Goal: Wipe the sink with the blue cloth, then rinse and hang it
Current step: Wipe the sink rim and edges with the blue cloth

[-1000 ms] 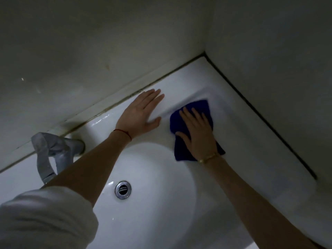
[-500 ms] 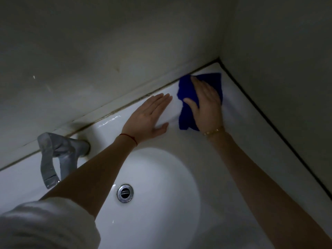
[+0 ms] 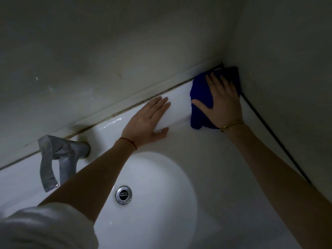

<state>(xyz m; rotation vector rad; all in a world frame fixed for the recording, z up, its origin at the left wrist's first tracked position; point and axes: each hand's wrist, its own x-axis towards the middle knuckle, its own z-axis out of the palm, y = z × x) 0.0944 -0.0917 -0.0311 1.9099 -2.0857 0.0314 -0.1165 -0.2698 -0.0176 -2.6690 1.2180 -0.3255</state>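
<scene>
Pressing flat with straight fingers, the right hand [image 3: 222,103] pins the blue cloth [image 3: 201,90] into the back corner of the white sink [image 3: 206,168] ledge, against both walls. The left hand [image 3: 147,121] rests open and flat just beside it, near the grey faucet [image 3: 61,155].

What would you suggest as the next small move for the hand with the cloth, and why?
Probably draw the right hand back out of the corner along the rear ledge toward the faucet. The blue cloth is pressed flat into the wall corner, so it can go no farther, and the left hand rests flat on the unwiped ledge.
</scene>
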